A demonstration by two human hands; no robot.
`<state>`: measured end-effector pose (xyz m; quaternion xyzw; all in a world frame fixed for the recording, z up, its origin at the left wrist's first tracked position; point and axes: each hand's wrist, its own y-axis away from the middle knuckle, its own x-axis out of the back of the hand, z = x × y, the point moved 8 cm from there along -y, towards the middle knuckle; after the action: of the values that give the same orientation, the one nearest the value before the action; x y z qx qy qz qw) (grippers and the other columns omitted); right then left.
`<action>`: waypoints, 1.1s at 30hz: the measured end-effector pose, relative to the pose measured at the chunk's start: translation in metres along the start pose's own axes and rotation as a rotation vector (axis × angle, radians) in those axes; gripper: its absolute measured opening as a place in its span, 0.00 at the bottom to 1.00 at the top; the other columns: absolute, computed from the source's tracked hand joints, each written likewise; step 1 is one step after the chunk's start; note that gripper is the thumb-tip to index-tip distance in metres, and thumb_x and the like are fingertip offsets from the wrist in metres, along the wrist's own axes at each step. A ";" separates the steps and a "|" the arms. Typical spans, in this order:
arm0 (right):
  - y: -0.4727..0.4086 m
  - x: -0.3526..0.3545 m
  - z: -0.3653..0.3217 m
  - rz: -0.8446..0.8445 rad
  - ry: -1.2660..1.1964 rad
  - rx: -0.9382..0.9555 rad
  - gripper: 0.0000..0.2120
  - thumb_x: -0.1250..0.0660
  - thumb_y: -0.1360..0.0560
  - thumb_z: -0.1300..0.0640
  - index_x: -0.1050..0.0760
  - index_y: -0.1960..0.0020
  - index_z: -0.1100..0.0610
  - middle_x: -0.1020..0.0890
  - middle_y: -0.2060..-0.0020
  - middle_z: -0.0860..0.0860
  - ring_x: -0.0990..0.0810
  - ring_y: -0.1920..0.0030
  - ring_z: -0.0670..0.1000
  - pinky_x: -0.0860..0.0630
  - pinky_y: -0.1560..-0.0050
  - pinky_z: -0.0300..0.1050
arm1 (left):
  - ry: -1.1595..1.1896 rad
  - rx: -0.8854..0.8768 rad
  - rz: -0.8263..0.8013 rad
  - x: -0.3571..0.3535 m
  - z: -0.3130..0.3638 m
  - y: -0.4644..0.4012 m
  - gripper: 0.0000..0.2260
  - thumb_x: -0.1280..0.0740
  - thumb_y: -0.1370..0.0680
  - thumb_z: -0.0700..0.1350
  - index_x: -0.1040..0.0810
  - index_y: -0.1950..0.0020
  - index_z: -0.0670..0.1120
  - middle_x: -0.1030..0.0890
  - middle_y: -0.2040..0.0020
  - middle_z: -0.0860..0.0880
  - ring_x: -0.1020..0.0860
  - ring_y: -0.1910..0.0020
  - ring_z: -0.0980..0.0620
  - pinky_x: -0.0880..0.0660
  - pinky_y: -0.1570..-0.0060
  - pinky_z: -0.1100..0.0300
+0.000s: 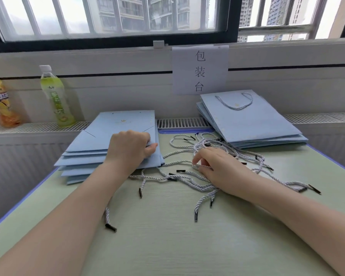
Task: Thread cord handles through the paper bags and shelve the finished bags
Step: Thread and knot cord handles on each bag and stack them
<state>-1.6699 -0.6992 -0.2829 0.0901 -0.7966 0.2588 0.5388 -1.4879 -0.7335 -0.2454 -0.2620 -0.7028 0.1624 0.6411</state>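
Pale blue flat paper bags [116, 134], unthreaded stack far left on green table [167, 236]; left hand [130, 145] pinches top bag's right edge. Right hand [213, 168] pinches one cord from tangled white twisted cords with black tips [187, 179], centre. Risk: tangle drags neighbours along; two bags lift together.
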 end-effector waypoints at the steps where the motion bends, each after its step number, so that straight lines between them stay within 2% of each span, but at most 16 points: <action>1: 0.000 0.000 0.000 0.002 -0.001 0.002 0.09 0.41 0.21 0.55 0.28 0.42 0.52 0.30 0.57 0.44 0.34 0.53 0.45 0.38 0.54 0.40 | 0.004 -0.038 0.040 0.001 0.003 0.001 0.13 0.33 0.24 0.54 0.20 0.60 0.46 0.19 0.66 0.45 0.23 0.67 0.43 0.38 0.66 0.59; 3: 0.000 0.000 0.000 0.011 0.010 0.010 0.09 0.41 0.21 0.55 0.28 0.42 0.52 0.31 0.59 0.43 0.34 0.53 0.45 0.39 0.54 0.40 | 0.012 -0.079 0.167 0.008 0.005 0.003 0.14 0.26 0.29 0.50 0.23 0.71 0.45 0.25 0.77 0.46 0.28 0.79 0.46 0.41 0.71 0.62; 4: 0.000 0.000 0.000 0.016 0.019 0.016 0.08 0.41 0.21 0.55 0.28 0.42 0.52 0.32 0.60 0.42 0.34 0.54 0.45 0.39 0.55 0.40 | 0.015 -0.088 0.242 0.016 0.004 0.004 0.15 0.27 0.30 0.49 0.24 0.73 0.45 0.28 0.79 0.48 0.31 0.81 0.47 0.42 0.72 0.64; 7: -0.002 0.001 0.005 0.055 -0.051 -0.008 0.07 0.40 0.21 0.56 0.27 0.44 0.51 0.31 0.63 0.40 0.32 0.59 0.43 0.37 0.60 0.38 | 0.051 -0.202 0.451 0.046 0.018 0.011 0.16 0.35 0.26 0.49 0.25 0.72 0.45 0.29 0.77 0.49 0.31 0.79 0.47 0.42 0.75 0.64; 10: -0.004 0.010 0.014 0.153 -0.395 -0.109 0.09 0.43 0.20 0.59 0.25 0.49 0.49 0.28 0.69 0.46 0.34 0.73 0.42 0.36 0.71 0.35 | 0.134 -0.300 0.678 0.086 0.042 0.023 0.15 0.36 0.21 0.48 0.25 0.67 0.44 0.27 0.72 0.48 0.29 0.75 0.47 0.37 0.76 0.60; 12: -0.003 0.023 0.022 0.246 -0.617 -0.178 0.15 0.45 0.20 0.63 0.23 0.52 0.50 0.30 0.71 0.51 0.36 0.74 0.46 0.38 0.74 0.37 | 0.178 -0.297 0.790 0.110 0.054 0.032 0.16 0.37 0.20 0.48 0.25 0.65 0.42 0.26 0.70 0.47 0.29 0.73 0.48 0.37 0.74 0.59; 14: -0.002 0.033 0.028 0.290 -0.780 -0.252 0.18 0.47 0.21 0.68 0.21 0.55 0.53 0.25 0.70 0.51 0.30 0.71 0.46 0.33 0.69 0.36 | 0.221 -0.294 0.856 0.124 0.060 0.039 0.17 0.39 0.18 0.47 0.24 0.64 0.41 0.25 0.69 0.47 0.30 0.72 0.48 0.37 0.73 0.59; 16: -0.002 0.032 0.031 0.243 -0.991 -0.329 0.19 0.47 0.22 0.70 0.20 0.56 0.55 0.20 0.66 0.51 0.23 0.66 0.45 0.27 0.60 0.37 | 0.262 -0.337 0.894 0.131 0.066 0.046 0.18 0.40 0.18 0.47 0.23 0.64 0.40 0.24 0.67 0.47 0.29 0.70 0.48 0.36 0.71 0.59; 18: -0.003 0.028 0.029 0.169 -1.104 -0.345 0.18 0.45 0.22 0.70 0.20 0.57 0.56 0.18 0.64 0.51 0.21 0.62 0.46 0.26 0.57 0.40 | 0.289 -0.401 0.901 0.133 0.077 0.051 0.18 0.39 0.18 0.47 0.22 0.64 0.41 0.23 0.67 0.47 0.26 0.69 0.47 0.32 0.71 0.56; 22: -0.004 0.036 0.027 0.199 -0.848 -0.282 0.12 0.39 0.22 0.64 0.22 0.61 0.56 0.21 0.69 0.48 0.26 0.69 0.44 0.30 0.67 0.32 | 0.276 -0.532 0.890 0.122 0.107 0.061 0.14 0.34 0.21 0.46 0.21 0.65 0.43 0.22 0.67 0.49 0.25 0.69 0.47 0.29 0.70 0.53; 25: -0.002 0.041 0.033 0.228 -0.784 -0.330 0.12 0.39 0.23 0.62 0.24 0.64 0.63 0.28 0.70 0.55 0.32 0.67 0.50 0.34 0.64 0.40 | 0.287 -0.605 0.867 0.113 0.117 0.065 0.15 0.35 0.20 0.47 0.22 0.66 0.44 0.22 0.68 0.49 0.25 0.69 0.48 0.30 0.72 0.54; 26: -0.001 0.042 0.035 0.229 -0.762 -0.343 0.15 0.40 0.23 0.60 0.24 0.67 0.60 0.30 0.70 0.55 0.33 0.67 0.50 0.36 0.63 0.40 | 0.293 -0.617 0.857 0.112 0.118 0.066 0.16 0.35 0.20 0.47 0.21 0.66 0.44 0.22 0.68 0.49 0.25 0.69 0.48 0.30 0.72 0.54; 28: 0.000 0.046 0.036 0.240 -0.702 -0.357 0.25 0.41 0.21 0.57 0.30 0.77 0.54 0.35 0.77 0.48 0.37 0.72 0.48 0.39 0.70 0.36 | 0.296 -0.621 0.839 0.111 0.119 0.066 0.16 0.35 0.20 0.48 0.21 0.66 0.44 0.23 0.68 0.49 0.25 0.70 0.48 0.30 0.73 0.54; 30: 0.000 0.053 0.034 0.263 -0.587 -0.343 0.29 0.44 0.19 0.52 0.37 0.79 0.55 0.40 0.80 0.43 0.41 0.76 0.45 0.45 0.77 0.35 | 0.297 -0.600 0.836 0.113 0.118 0.066 0.16 0.35 0.20 0.48 0.21 0.66 0.44 0.23 0.68 0.49 0.26 0.70 0.48 0.31 0.73 0.54; 33: -0.004 0.054 0.034 0.236 -0.549 -0.334 0.33 0.45 0.19 0.48 0.31 0.83 0.51 0.42 0.82 0.42 0.42 0.80 0.44 0.43 0.78 0.36 | 0.300 -0.568 0.855 0.118 0.116 0.067 0.15 0.34 0.21 0.48 0.21 0.66 0.44 0.24 0.69 0.49 0.28 0.71 0.48 0.31 0.74 0.54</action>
<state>-1.7174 -0.7121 -0.2428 -0.0257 -0.9482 0.1516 0.2780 -1.5968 -0.5987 -0.2016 -0.7086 -0.4502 0.1731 0.5151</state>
